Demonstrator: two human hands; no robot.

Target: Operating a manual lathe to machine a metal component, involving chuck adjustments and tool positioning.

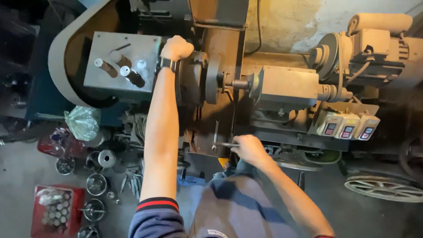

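A worn grey lathe-like machine [282, 86] fills the middle of the head view. My left hand [176, 47] reaches forward and is closed over the top of the round chuck [194, 77] beside the grey headstock box [121, 66]; a dark watch sits on that wrist. My right hand [249, 149] is lower, at the machine's front edge, fingers curled around a thin metal rod or lever [228, 144]. A small round workpiece [240, 83] sits in line between the chuck and the tailstock.
An electric motor [374, 44] with a pulley stands at the right. Three switch boxes [348, 125] hang on the front. Red crates [55, 211] of metal parts, steel cups [97, 183] and a green bag [83, 122] lie on the floor at left. A spoked wheel [385, 187] lies lower right.
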